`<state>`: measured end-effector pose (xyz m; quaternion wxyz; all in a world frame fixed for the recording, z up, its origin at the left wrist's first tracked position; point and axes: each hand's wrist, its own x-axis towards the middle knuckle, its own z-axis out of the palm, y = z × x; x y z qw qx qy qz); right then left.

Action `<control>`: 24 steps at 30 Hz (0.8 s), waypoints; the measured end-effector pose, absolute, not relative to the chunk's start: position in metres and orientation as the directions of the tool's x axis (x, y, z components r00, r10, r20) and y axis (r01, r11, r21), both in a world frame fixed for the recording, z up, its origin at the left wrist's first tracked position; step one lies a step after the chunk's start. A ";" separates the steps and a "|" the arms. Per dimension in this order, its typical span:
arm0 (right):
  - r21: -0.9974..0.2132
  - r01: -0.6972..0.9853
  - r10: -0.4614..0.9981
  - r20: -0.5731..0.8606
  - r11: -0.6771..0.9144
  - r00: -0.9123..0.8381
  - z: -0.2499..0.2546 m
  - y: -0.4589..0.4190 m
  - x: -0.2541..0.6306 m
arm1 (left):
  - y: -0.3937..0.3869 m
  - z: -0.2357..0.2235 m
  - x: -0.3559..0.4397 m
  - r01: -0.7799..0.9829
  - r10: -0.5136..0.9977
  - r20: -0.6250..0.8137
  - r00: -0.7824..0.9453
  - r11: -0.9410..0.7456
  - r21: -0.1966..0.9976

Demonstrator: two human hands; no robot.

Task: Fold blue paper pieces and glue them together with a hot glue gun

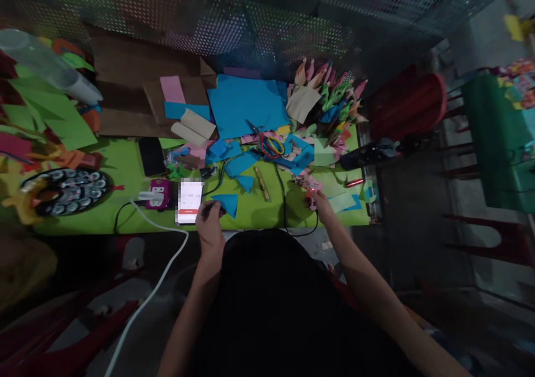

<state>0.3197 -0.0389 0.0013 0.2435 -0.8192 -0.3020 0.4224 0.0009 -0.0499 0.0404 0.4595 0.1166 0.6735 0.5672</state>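
Observation:
Between the fingertips of my left hand (210,221) is a piece of blue paper (229,204), pinched at its left edge. The hand is just right of a lit phone (190,201). My right hand (322,203) is closed around a small pink glue gun (312,193) with a red light and a black cord, near the table's front edge. Its lower part is partly hidden by the fingers. Pink paper scraps lie beyond it. A yellowish stick (262,184) and a small blue paper triangle (245,183) lie between my hands.
Scissors (253,126), blue sheets (251,104) and folded paper cones (330,96) crowd the back of the green table (267,215). At left are a pink power socket (159,194), a dark phone (152,157) and a black tray (67,190). A white cable (167,268) hangs off the front edge.

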 end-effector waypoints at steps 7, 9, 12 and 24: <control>-0.381 0.619 0.727 -0.395 -0.686 0.562 0.017 -0.051 0.340 | -0.052 0.041 -0.001 -0.390 0.678 -0.478 -0.559 0.294 0.873; -0.301 0.768 0.822 -0.282 -0.565 0.494 0.021 -0.047 0.339 | -0.052 0.039 -0.002 -0.397 0.676 -0.481 -0.558 0.292 0.870; -0.379 0.882 0.960 -0.131 -0.279 0.247 0.021 -0.028 0.311 | -0.053 0.036 -0.002 -0.413 0.682 -0.490 -0.542 0.292 0.863; -0.266 0.960 0.980 -0.156 0.081 -0.126 -0.008 0.027 0.158 | -0.062 0.032 -0.005 -0.427 0.671 -0.500 -0.548 0.290 0.857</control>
